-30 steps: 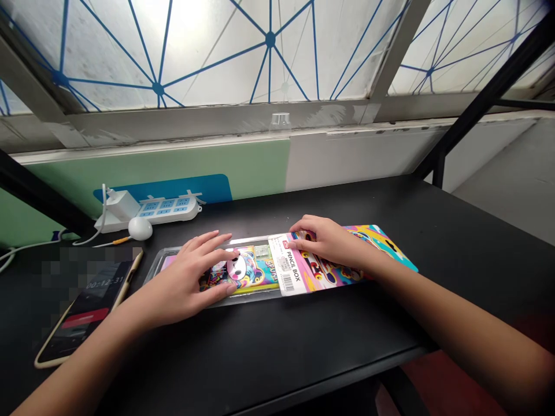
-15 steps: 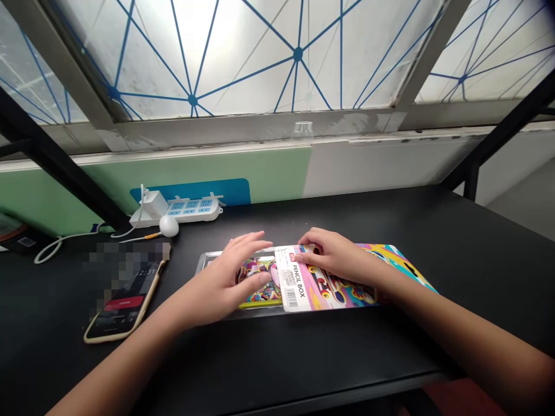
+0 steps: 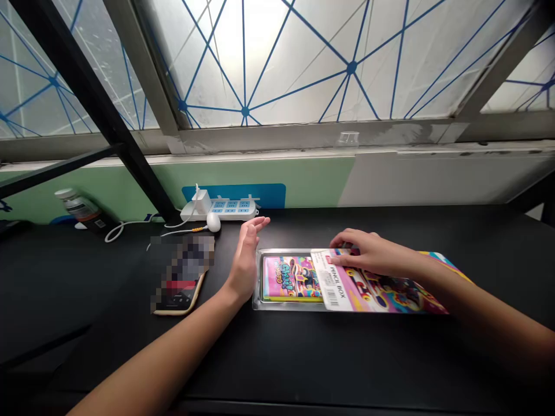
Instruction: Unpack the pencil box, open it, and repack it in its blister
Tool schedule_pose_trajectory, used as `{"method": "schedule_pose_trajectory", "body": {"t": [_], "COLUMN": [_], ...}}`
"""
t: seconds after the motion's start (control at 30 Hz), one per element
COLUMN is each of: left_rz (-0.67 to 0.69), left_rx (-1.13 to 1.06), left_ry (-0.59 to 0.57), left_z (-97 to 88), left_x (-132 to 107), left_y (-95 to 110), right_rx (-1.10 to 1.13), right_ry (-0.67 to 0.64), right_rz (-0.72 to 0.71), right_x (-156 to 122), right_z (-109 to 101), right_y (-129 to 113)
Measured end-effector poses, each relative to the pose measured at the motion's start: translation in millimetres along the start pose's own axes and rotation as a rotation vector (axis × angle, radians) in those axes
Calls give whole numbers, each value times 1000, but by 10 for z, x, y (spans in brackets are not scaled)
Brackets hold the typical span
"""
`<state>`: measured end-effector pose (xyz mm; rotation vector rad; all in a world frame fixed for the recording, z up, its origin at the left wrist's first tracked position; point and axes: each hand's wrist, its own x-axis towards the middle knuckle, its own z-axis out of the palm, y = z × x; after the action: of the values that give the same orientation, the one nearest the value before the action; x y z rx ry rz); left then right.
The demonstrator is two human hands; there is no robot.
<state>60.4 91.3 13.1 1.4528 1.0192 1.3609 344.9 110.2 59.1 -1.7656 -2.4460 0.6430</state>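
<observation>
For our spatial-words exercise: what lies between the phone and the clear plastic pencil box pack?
The left hand, raised on edge, lies there in the head view.

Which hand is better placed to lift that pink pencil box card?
Probably the right hand: its fingers already rest on the pink Pencil Box card. The left hand stands on edge beside the clear plastic tray, off the card.

Left hand (image 3: 246,260) lifts off clear plastic tray (image 3: 259,280), now upright on edge just beside it, pink pencil box (image 3: 291,279) uncovered.
</observation>
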Motion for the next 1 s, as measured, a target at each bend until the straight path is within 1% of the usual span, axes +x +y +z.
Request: {"method": "schedule_pose_trajectory", "body": {"t": [0.1,0.23,0.3,0.37,0.4,0.47,0.53,0.6,0.67,0.73,0.83,1.0], "left_rz": [-6,-18,-28,-50,-64,-87,-100,-105,-110,-119,-142,-169], "left_rx": [-66,-91,-76,-45,-26,16,58,88,93,73,26,-10], "left_ry": [47,58,57,60,59,44,20,4,2,16,57,103], "left_z": [16,9,-6,-20,-26,-34,-42,-50,-60,-66,-62,-42], "left_x": [6,26,39,51,54,54,47,47,64,100,156,185], "left_y": [-11,-2,11,20,20,10,-8,-34,-71,-123,-209,-269], "right_rx": [-78,-142,-195,-245,-266,-290,-274,-206,-120,-44,10,12], "right_ry": [-5,26,85,158,191,239,242,208,187,193,223,255], "right_rz": [-108,-211,-248,-263,-265,-265,-273,-275,-239,-180,-145,-172], "right_x": [203,489,549,521,479,357,217,90,-2,-53,-63,-41], "right_z": [67,259,332,351,338,280,209,162,158,193,267,319], "right_y": [-415,-944,-1110,-1163,-1139,-990,-734,-434,-167,14,113,103]}}
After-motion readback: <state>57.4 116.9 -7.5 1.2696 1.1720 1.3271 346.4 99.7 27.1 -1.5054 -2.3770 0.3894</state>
